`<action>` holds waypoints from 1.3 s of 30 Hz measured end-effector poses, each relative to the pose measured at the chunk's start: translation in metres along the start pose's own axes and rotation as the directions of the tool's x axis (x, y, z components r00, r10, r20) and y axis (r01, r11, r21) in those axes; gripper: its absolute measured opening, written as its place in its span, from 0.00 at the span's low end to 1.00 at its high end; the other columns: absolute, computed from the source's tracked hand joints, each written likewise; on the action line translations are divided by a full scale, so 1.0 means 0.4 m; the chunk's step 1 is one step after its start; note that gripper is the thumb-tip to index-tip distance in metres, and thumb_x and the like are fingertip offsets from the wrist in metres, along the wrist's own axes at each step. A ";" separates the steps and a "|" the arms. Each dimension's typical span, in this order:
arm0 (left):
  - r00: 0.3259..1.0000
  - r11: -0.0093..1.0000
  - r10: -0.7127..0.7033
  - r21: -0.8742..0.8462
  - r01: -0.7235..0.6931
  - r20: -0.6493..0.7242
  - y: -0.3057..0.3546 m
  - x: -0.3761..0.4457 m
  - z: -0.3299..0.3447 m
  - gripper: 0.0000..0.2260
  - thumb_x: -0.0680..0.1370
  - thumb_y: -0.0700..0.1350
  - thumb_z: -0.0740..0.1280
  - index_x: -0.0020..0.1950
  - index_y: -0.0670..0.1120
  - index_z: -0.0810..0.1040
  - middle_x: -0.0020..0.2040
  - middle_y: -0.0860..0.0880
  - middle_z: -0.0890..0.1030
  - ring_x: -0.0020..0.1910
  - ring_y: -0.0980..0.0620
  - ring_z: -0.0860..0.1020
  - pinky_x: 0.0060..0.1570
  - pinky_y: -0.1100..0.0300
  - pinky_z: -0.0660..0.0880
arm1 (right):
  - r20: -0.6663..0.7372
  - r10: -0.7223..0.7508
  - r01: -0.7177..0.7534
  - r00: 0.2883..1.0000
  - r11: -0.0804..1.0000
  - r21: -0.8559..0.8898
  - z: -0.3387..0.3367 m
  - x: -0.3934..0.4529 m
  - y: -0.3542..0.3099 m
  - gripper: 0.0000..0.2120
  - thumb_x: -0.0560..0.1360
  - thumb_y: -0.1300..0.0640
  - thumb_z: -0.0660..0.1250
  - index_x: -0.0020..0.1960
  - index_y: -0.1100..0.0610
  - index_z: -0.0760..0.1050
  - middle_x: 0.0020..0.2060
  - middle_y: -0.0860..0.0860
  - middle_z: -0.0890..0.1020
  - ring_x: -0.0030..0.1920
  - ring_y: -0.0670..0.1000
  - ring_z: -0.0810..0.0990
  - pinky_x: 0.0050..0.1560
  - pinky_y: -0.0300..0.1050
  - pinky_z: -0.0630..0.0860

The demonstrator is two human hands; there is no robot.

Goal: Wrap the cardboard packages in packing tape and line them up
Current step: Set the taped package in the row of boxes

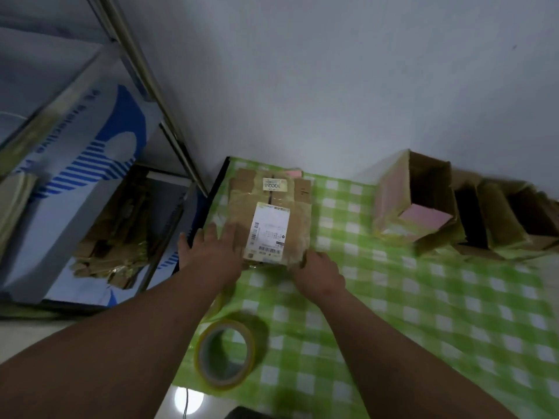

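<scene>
Taped package set at the table's far left

Left hand lay flat against the package; right hand gripped its near corner. Open boxes looked untaped, and the tape roll sat nearby.

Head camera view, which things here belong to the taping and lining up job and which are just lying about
Job:
- labelled cardboard package, left hand resting on it, right hand at its near corner
- packing tape roll
- open boxes by the wall

Lying about:
- blue and white carton
- metal shelf frame
- green checked cloth
</scene>
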State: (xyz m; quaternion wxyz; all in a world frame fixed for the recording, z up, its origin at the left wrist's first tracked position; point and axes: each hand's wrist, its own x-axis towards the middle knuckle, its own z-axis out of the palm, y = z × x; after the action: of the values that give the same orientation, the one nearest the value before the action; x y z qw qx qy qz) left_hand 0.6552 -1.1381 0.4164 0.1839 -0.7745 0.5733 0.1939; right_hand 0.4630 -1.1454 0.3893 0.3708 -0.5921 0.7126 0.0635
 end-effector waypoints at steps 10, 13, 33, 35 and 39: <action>0.961 0.980 0.120 -0.125 -0.155 -0.250 -0.006 0.027 -0.012 0.25 0.78 0.54 0.61 0.75 0.55 0.62 0.71 0.49 0.67 0.68 0.46 0.68 0.66 0.46 0.63 | -0.260 0.153 0.024 0.953 0.821 0.571 0.002 -0.012 -0.053 0.07 0.73 0.59 0.67 0.49 0.53 0.73 0.48 0.52 0.79 0.49 0.56 0.78 0.50 0.53 0.77; 0.940 0.891 0.134 -0.377 -0.252 -0.313 0.011 0.025 -0.037 0.20 0.80 0.46 0.60 0.73 0.49 0.69 0.72 0.48 0.68 0.67 0.48 0.70 0.64 0.54 0.68 | -0.214 0.183 0.059 0.960 0.613 0.788 -0.014 -0.012 -0.070 0.08 0.76 0.59 0.67 0.50 0.50 0.71 0.43 0.45 0.78 0.42 0.45 0.77 0.36 0.40 0.72; 0.984 -0.283 -0.178 -0.959 -0.029 0.023 0.078 -0.185 -0.083 0.15 0.79 0.32 0.62 0.57 0.51 0.77 0.43 0.48 0.79 0.31 0.53 0.78 0.26 0.60 0.75 | 0.087 0.005 -0.087 0.996 -0.012 0.996 -0.154 -0.192 0.163 0.16 0.80 0.54 0.62 0.67 0.56 0.74 0.56 0.52 0.81 0.49 0.55 0.83 0.56 0.54 0.78; 0.993 -0.335 -0.106 -0.942 0.010 0.048 0.100 -0.228 -0.068 0.14 0.80 0.32 0.60 0.58 0.47 0.76 0.42 0.47 0.79 0.33 0.51 0.77 0.34 0.55 0.76 | 0.117 -0.042 -0.117 0.992 -0.001 0.993 -0.166 -0.221 0.193 0.15 0.80 0.59 0.60 0.64 0.61 0.76 0.51 0.56 0.84 0.48 0.58 0.84 0.54 0.55 0.81; 1.000 -0.316 -0.004 -0.948 -0.020 -0.020 0.147 -0.306 -0.044 0.14 0.79 0.30 0.57 0.56 0.43 0.77 0.44 0.44 0.79 0.37 0.49 0.74 0.37 0.57 0.73 | 0.094 -0.070 -0.085 0.993 0.122 0.989 -0.177 -0.268 0.251 0.13 0.80 0.64 0.58 0.60 0.59 0.78 0.54 0.63 0.83 0.53 0.63 0.80 0.64 0.67 0.72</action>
State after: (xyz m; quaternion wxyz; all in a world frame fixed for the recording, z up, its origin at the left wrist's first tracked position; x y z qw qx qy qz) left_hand 0.5676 -1.0633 0.4906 -0.5265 -0.5995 0.1845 0.5739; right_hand 0.3441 -1.0682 0.4697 0.7107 -0.1893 0.5553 -0.3883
